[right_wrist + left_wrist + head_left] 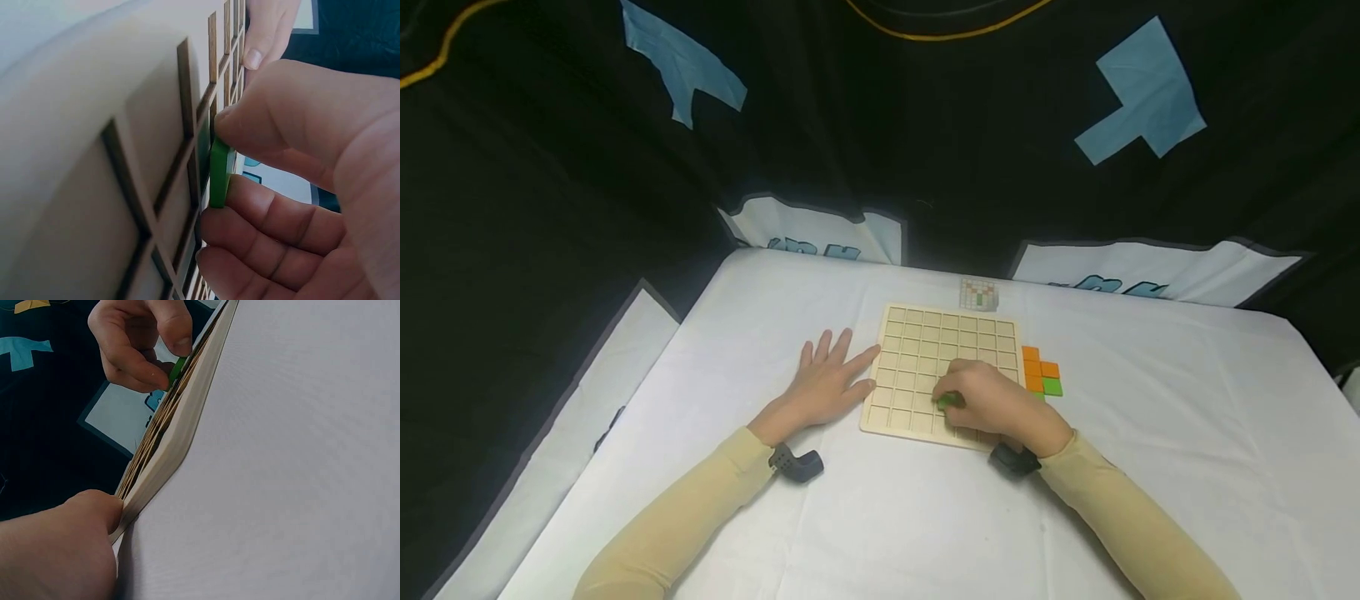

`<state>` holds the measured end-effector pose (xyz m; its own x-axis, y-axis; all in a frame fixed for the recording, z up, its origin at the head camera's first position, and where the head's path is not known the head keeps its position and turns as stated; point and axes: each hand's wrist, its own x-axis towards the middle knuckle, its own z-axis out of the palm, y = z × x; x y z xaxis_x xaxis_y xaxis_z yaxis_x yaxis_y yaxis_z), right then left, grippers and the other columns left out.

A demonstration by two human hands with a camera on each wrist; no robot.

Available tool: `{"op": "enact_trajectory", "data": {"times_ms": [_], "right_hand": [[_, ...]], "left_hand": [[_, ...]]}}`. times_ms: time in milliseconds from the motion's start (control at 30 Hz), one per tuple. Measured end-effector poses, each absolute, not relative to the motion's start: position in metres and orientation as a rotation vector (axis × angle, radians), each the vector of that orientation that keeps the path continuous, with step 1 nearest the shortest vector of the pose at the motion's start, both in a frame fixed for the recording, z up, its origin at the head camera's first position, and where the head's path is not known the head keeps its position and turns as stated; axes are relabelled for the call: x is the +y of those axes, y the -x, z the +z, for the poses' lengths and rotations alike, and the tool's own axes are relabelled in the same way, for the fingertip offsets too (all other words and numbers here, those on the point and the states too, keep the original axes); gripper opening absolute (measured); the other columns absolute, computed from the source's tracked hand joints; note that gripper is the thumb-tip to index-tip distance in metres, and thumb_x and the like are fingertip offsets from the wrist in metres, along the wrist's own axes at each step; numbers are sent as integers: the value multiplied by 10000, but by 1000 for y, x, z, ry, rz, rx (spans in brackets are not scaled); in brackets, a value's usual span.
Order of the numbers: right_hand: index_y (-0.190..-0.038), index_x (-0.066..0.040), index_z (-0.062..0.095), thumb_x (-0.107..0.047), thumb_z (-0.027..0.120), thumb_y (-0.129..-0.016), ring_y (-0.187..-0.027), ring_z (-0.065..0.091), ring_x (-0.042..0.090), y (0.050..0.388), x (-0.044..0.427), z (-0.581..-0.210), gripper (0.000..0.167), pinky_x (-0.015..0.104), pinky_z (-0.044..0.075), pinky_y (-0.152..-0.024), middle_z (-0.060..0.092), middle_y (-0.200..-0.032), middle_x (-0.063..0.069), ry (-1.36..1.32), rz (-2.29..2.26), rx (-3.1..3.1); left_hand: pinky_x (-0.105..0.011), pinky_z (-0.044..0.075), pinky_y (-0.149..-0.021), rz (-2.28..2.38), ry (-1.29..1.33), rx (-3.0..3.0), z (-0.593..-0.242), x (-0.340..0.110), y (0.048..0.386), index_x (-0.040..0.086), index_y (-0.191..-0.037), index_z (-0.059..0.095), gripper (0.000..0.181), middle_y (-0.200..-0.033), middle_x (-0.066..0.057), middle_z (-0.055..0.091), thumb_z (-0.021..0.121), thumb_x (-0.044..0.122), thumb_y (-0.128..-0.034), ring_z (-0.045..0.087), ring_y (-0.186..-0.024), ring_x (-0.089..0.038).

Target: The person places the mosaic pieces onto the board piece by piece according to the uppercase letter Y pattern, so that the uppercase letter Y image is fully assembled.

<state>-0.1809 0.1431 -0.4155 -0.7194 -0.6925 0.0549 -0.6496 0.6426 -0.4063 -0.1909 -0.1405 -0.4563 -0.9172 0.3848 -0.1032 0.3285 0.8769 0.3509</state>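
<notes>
A pale wooden grid board (910, 342) with square recesses lies on the white table. My right hand (988, 398) pinches a green square tile (219, 175) between thumb and fingers, low over the board's lower middle cells. In the right wrist view the tile stands tilted close to the grid; whether it touches cannot be told. My left hand (820, 385) rests beside the board with fingers spread, its thumb and index finger touching the left edge. Just right of the board lie several loose orange tiles (1032, 367) and a green tile (1052, 387); my right forearm partly hides another green one.
A small printed card (978, 295) with a coloured grid pattern lies behind the board. White cloth (1165, 433) covers the table. Dark curtains (865, 125) hang behind and to the left, with blue tape pieces (1150, 92) on them.
</notes>
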Motion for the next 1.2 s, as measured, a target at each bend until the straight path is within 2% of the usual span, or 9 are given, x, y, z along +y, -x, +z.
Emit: {"op": "enact_trajectory", "data": {"times_ms": [367,1200], "right_hand": [[-1005,-111,803,-28,730,-774,-799,562,81,180,141,-416,256,241,529,-752,718,-959,-14,1104,-618,2744],[-991,-92,805,-4,732,-757,-765,550,72,178,141,-421,260,229,530,-725,705,-928,4,1146,-620,2765]], "left_hand": [[-728,-3,-1221,486,-552,2881,-457,-141,191,288,-1617,306,604,-1708,-239,64,386,494,-1055,-25,-1561,-523],[-737,-5,-1214,503,-571,2880,-458,-142,192,291,-1615,311,603,-1709,-239,69,391,498,-1054,-24,-1559,-529]]}}
